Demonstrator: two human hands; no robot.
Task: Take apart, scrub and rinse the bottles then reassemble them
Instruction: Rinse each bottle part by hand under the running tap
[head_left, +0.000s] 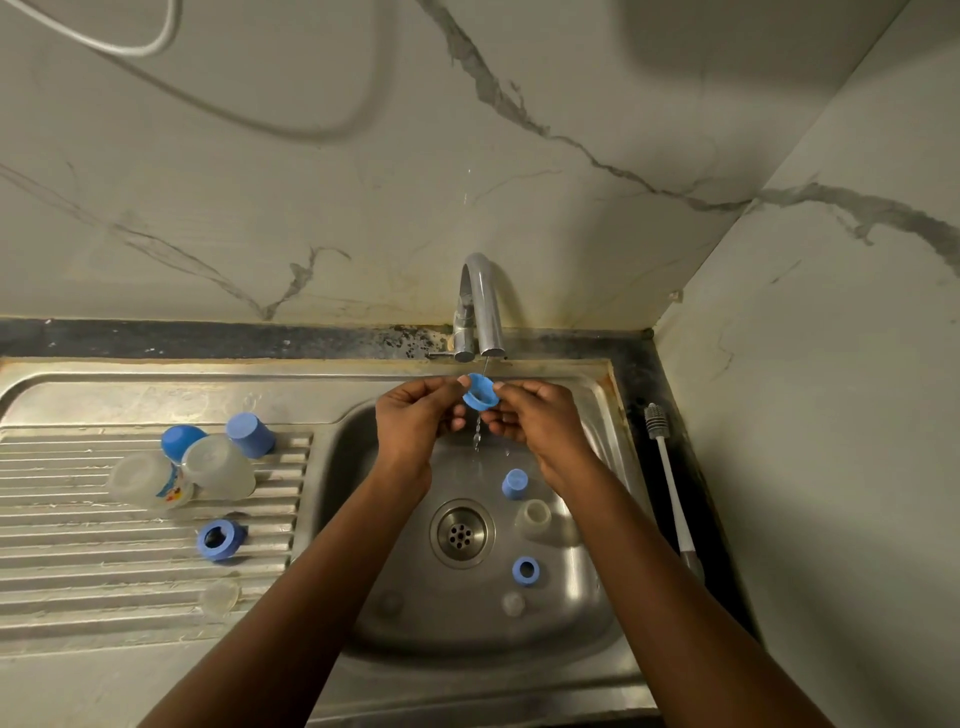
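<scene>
A blue bottle ring (480, 396) is pinched from both sides by my left hand (418, 421) and my right hand (535, 423), under a thin stream of water from the tap (480, 306). In the sink basin (363, 467) lie a blue cap (514, 484), a clear teat (532, 518), another blue ring (525, 570) and a small clear piece (513, 604). On the draining board (78, 551) two clear bottles (150, 480) (221, 466) lie on their sides, with two blue caps (182, 440) (251, 434), a blue ring (221, 540) and a clear teat (221, 596).
A grey-headed bottle brush (670, 483) lies on the dark counter strip right of the sink. The drain (461, 532) sits mid-basin. Marble wall panels stand behind and to the right, and a white hose (130, 47) hangs at the top left.
</scene>
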